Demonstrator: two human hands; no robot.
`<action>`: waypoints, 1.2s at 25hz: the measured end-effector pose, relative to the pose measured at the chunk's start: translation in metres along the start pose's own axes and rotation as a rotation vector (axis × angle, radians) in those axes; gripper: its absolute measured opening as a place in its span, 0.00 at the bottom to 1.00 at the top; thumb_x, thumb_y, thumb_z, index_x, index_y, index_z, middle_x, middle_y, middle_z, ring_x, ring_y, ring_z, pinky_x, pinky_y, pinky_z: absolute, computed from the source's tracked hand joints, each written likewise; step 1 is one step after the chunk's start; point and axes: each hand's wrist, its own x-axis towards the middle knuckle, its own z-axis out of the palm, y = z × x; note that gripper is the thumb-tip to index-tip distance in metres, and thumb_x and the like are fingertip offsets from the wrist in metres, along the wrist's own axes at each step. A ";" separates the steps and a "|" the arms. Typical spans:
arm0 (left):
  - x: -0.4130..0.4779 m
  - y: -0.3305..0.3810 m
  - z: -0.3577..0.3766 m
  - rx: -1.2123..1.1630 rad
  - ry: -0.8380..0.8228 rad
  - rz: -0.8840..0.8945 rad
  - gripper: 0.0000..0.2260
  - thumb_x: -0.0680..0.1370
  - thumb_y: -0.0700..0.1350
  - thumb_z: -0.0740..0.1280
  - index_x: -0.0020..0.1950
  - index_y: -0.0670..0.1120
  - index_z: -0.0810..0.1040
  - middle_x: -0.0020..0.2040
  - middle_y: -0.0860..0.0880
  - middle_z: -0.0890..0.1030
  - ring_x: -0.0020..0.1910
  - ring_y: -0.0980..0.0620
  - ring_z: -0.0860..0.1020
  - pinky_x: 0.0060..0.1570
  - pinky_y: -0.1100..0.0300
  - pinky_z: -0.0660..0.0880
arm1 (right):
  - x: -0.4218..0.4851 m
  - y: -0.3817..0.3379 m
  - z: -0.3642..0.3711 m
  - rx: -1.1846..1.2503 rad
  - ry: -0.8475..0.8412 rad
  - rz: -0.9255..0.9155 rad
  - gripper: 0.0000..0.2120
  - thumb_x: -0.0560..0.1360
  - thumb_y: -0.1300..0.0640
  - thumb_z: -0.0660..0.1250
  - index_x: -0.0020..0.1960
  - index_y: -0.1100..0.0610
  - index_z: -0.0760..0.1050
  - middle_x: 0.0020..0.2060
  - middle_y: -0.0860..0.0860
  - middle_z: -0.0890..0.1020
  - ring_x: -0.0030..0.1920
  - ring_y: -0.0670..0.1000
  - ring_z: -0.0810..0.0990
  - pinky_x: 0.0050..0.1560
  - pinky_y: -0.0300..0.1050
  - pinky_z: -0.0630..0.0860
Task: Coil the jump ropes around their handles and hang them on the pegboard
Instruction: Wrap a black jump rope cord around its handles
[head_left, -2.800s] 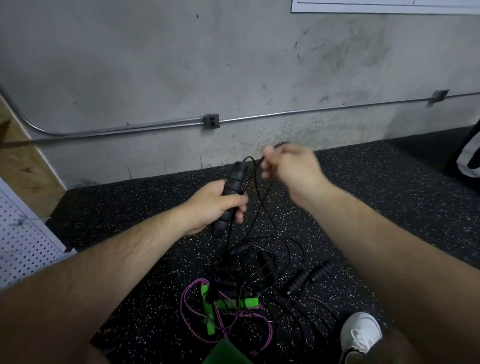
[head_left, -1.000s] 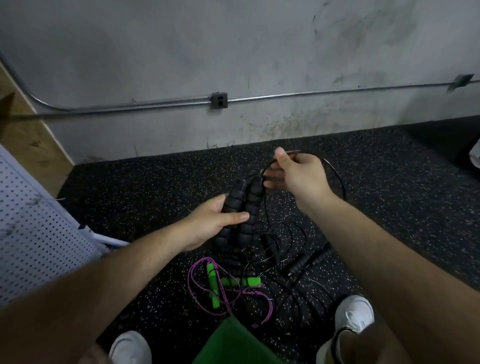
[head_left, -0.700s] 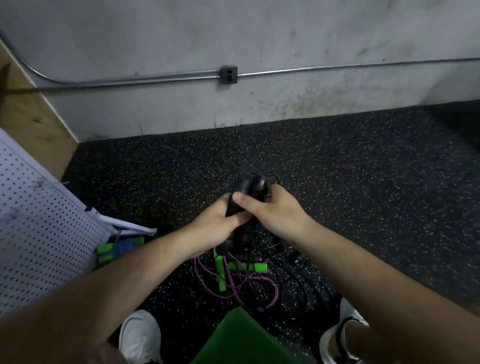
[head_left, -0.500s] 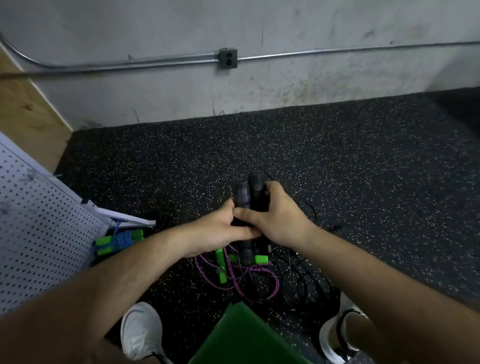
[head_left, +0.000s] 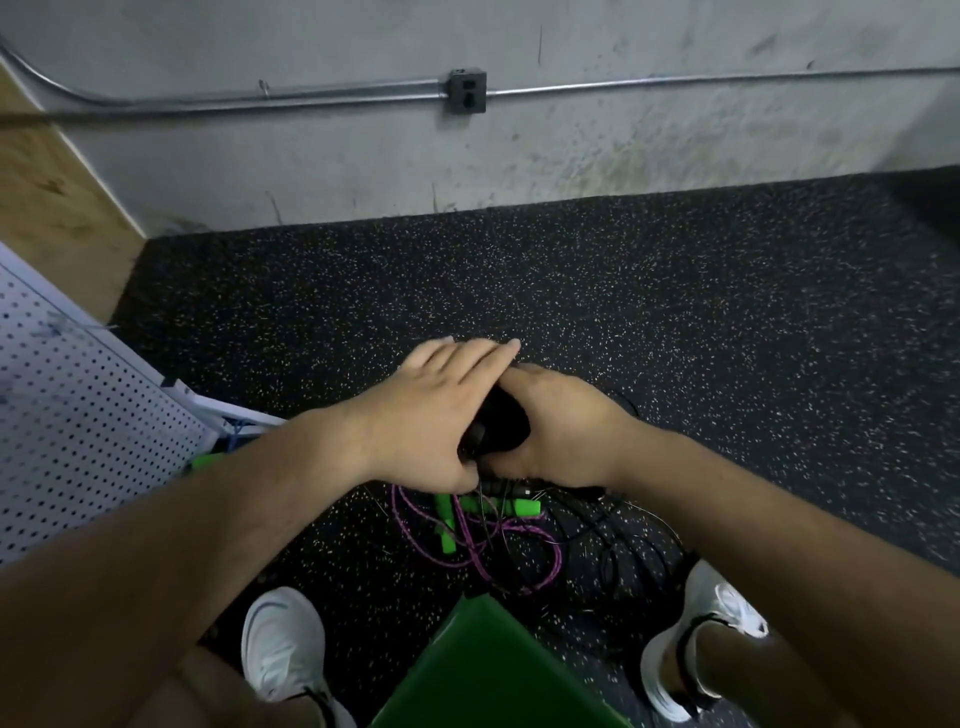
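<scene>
In the head view, the paired black handles (head_left: 500, 427) are held at the frame's centre, above the floor (head_left: 675, 322). They are clasped by the right hand (head_left: 563, 431), its fingers curled round them from three o'clock. The left hand (head_left: 431, 415) is laid over them from nine o'clock, fingers straight, pressing rather than clasping. The black cord (head_left: 618, 535) lies tangled at five o'clock, beside the purple rope (head_left: 498, 551) at six. For a tidy coil, the handles should be kept parallel and pinned, and the cord drawn clear of the tangle before being wound under even tension. The pegboard (head_left: 78, 415) is seen at nine o'clock.
</scene>
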 end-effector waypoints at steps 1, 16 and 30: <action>0.002 0.000 0.003 0.012 0.015 -0.007 0.53 0.72 0.56 0.71 0.82 0.48 0.36 0.79 0.49 0.52 0.79 0.49 0.51 0.78 0.53 0.42 | 0.001 -0.001 -0.004 0.016 0.009 -0.006 0.34 0.66 0.47 0.78 0.68 0.54 0.70 0.56 0.47 0.78 0.52 0.49 0.77 0.51 0.41 0.74; 0.014 -0.012 -0.026 -0.052 0.329 -0.199 0.34 0.74 0.49 0.70 0.77 0.48 0.60 0.63 0.49 0.68 0.60 0.47 0.71 0.60 0.50 0.75 | -0.012 0.002 -0.033 0.120 0.382 0.205 0.41 0.69 0.53 0.78 0.74 0.45 0.59 0.61 0.51 0.63 0.45 0.53 0.80 0.48 0.47 0.79; -0.004 0.015 -0.051 0.125 0.437 0.028 0.39 0.77 0.74 0.49 0.82 0.52 0.54 0.66 0.51 0.72 0.61 0.51 0.72 0.63 0.49 0.74 | -0.042 -0.013 -0.068 -0.008 0.385 0.071 0.32 0.71 0.50 0.77 0.69 0.53 0.65 0.59 0.51 0.66 0.45 0.55 0.79 0.45 0.49 0.78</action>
